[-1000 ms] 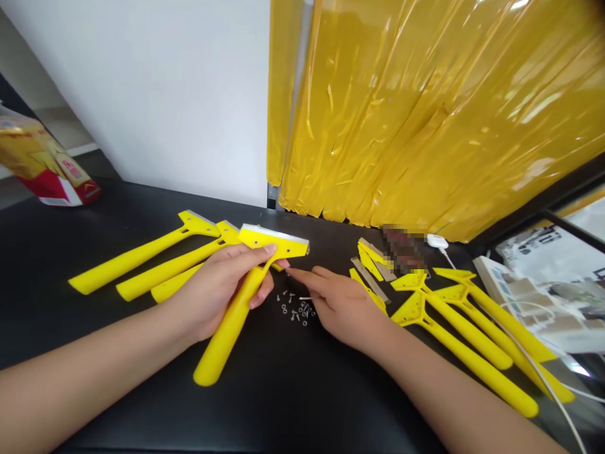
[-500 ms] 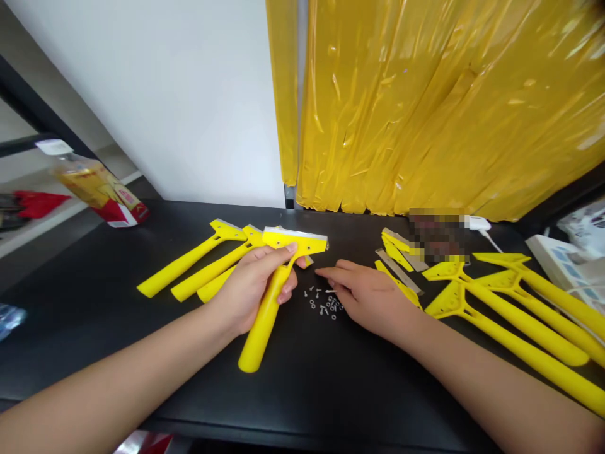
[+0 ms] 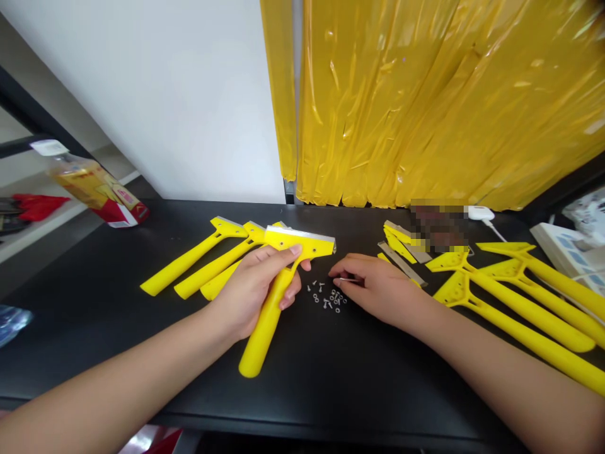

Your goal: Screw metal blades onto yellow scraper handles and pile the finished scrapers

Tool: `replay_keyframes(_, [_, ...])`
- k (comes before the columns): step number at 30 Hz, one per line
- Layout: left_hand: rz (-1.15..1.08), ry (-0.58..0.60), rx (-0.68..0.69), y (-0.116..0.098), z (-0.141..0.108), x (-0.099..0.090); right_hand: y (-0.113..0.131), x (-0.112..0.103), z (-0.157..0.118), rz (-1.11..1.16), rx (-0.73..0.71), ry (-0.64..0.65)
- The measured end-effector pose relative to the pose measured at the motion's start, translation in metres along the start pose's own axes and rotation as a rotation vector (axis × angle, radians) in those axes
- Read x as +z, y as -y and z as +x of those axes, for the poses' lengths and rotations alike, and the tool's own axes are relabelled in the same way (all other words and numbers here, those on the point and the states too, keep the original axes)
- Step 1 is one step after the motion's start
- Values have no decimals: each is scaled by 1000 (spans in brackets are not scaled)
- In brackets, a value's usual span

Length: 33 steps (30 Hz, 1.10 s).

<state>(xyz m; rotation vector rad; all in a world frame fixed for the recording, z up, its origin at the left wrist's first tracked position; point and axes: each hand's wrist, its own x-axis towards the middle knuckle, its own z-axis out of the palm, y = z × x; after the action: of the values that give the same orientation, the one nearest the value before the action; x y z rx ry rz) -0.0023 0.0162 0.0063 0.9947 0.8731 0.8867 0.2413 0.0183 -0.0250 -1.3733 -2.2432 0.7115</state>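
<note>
The left hand (image 3: 248, 293) wraps its fingers (image 3: 274, 254) around the neck of a yellow plastic scraper (image 3: 269, 325), its steel-edged head sticking out past the fingertips. The right hand (image 3: 382, 287) pinches a thin metal screw (image 3: 348, 279) between narrowly closed fingers, just beside a scatter of small screws and nuts (image 3: 326, 297) on the black bench (image 3: 331, 384) between the hands. Further out, more yellow scrapers (image 3: 189, 265) lie left; loose steel blades (image 3: 401, 261) and bladeless yellow scraper bodies (image 3: 515, 309) lie right.
</note>
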Motion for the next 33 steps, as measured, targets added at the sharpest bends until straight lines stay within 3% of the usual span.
replay_keyframes(16, [30, -24, -5, -2, -2, 2, -1, -18, -12, -92, 72, 169])
replay_keyframes(24, [44, -17, 5, -2, -4, 2, 2, -21, -16, -11, 123, 157])
replay_keyframes(29, [37, -9, 8, -1, -3, 1, 12, -28, -15, 268, 177, 194])
replay_keyframes(33, [11, 50, 3, 0, -6, 3, 19, -23, -10, 877, 279, 67])
